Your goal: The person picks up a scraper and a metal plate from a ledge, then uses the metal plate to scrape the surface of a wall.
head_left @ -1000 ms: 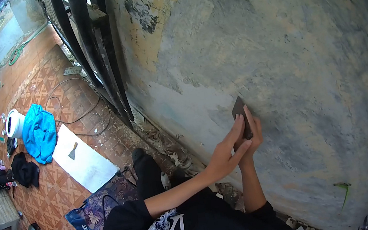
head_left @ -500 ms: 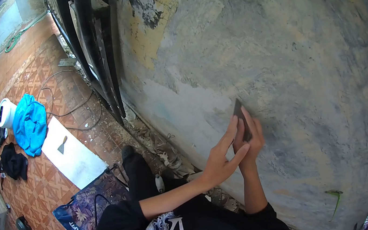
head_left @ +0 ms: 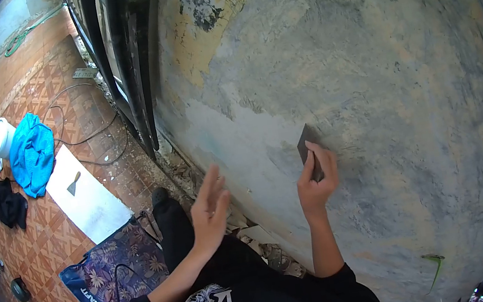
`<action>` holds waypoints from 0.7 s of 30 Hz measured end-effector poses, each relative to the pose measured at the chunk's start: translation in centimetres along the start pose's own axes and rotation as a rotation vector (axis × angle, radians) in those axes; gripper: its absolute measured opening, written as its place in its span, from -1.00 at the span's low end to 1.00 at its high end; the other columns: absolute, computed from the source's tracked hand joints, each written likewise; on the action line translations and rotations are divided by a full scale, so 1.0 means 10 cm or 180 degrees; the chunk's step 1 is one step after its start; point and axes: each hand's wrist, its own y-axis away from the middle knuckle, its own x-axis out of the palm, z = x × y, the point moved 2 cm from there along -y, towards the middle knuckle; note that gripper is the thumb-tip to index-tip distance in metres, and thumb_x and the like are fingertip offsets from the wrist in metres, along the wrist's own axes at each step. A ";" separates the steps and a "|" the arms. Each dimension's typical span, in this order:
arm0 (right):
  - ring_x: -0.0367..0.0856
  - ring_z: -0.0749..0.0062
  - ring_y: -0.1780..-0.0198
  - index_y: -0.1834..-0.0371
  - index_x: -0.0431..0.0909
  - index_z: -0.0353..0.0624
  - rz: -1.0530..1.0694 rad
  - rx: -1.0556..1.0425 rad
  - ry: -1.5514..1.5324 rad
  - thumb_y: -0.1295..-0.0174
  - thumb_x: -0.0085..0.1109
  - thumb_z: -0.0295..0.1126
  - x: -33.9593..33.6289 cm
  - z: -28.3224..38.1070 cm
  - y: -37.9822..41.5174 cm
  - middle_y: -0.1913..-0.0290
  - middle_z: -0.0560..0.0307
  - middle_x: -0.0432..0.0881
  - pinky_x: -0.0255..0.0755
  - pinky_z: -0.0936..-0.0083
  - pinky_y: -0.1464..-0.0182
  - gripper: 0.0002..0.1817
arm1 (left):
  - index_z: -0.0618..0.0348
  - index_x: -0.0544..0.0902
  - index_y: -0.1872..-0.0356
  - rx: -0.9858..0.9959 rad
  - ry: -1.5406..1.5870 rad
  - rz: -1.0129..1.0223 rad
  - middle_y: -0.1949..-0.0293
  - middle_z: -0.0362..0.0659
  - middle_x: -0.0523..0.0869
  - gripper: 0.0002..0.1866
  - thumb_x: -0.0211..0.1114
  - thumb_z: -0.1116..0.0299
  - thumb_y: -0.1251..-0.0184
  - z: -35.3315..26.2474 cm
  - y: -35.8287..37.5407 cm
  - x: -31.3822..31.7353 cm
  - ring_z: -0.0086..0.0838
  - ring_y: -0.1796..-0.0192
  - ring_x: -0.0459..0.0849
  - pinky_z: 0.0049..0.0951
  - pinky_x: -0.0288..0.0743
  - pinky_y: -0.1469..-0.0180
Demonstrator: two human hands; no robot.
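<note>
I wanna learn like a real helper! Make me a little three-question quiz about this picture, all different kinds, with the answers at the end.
1. Which of the person's hands is holding the dark flat tool at the wall?
2. True or false: the small scraper lies on the white sheet.
3. What colour is the crumpled cloth beside the white container? A) red B) yellow C) blue

Key:
1. The right hand; the left hand is open, with nothing in it.
2. True.
3. C.
</note>
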 end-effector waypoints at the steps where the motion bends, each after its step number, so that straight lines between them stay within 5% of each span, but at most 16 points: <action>1: 0.52 0.39 0.41 0.22 0.57 -0.24 0.0021 0.0011 0.0013 -0.09 0.02 -0.69 -0.04 0.02 0.01 0.36 0.02 0.54 0.35 0.63 0.44 -0.78 | 0.24 0.14 -0.28 0.0029 0.0002 -0.0161 -0.26 -0.04 0.26 -0.47 0.00 0.56 -0.26 -0.03 0.02 -0.05 -0.30 -0.24 0.33 -0.46 0.24 -0.18; 7: 0.53 0.36 0.38 0.27 0.56 -0.27 -0.0122 0.0310 -0.0004 -0.07 0.04 -0.70 -0.18 0.01 0.01 0.34 -0.01 0.55 0.39 0.56 0.38 -0.81 | 0.26 0.17 -0.27 0.0084 0.0001 -0.0558 -0.25 -0.03 0.28 -0.49 -0.02 0.59 -0.27 -0.17 0.08 -0.29 -0.32 -0.21 0.37 -0.48 0.24 -0.17; 9: 0.53 0.33 0.37 0.28 0.55 -0.28 -0.0105 -0.0142 0.0064 -0.08 0.04 -0.69 -0.06 -0.01 0.00 0.34 -0.01 0.54 0.41 0.54 0.35 -0.83 | 0.28 0.17 -0.26 0.0096 -0.0062 -0.0616 -0.24 -0.01 0.29 -0.49 -0.04 0.61 -0.25 -0.20 0.09 -0.29 -0.32 -0.20 0.39 -0.49 0.26 -0.16; 21: 0.49 0.36 0.33 0.32 0.52 -0.33 -0.0264 -0.0167 -0.0171 -0.14 0.02 -0.65 0.14 -0.04 0.06 0.32 0.03 0.51 0.36 0.54 0.31 -0.91 | 0.35 0.23 -0.21 0.0158 -0.0088 -0.0763 -0.19 0.01 0.34 -0.53 -0.05 0.64 -0.23 -0.29 0.12 -0.38 -0.29 -0.16 0.43 -0.45 0.26 -0.16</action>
